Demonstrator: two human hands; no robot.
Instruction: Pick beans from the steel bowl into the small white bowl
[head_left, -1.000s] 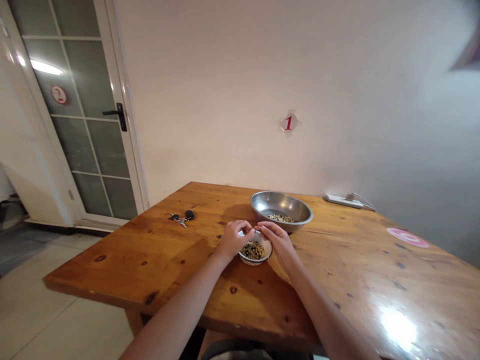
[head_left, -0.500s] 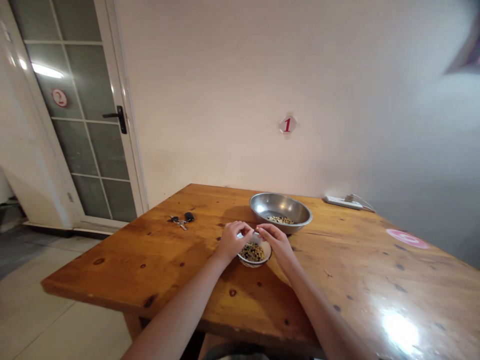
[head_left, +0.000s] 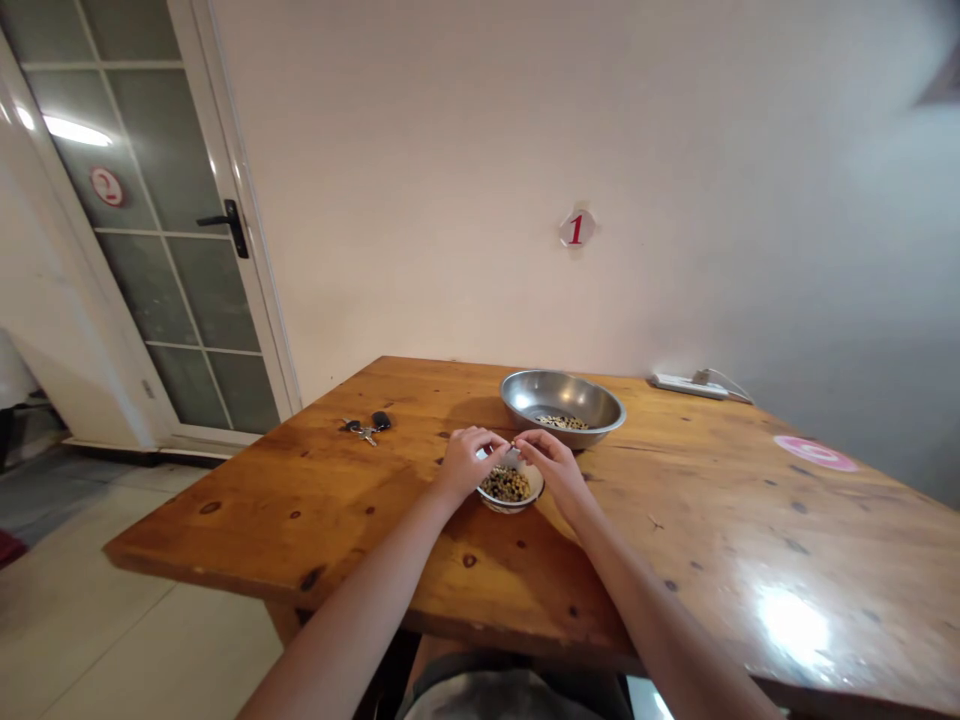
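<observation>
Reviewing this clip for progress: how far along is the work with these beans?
Done: a small pile of pale beans lies in the round stainless-steel basin. In hand: the left hand and right hand meet fingertips above the small white bowl; anything pinched is too small to tell. Left: a mound of mixed dark and pale beans fills that bowl.

Car keys [head_left: 365,428] on wooden table [head_left: 225,525]

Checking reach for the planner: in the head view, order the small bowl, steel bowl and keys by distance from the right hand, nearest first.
From the right hand:
1. Small bowl: just below and left of the hand.
2. Steel bowl: ahead of the hand, toward the wall.
3. Keys: well off to the left.
</observation>
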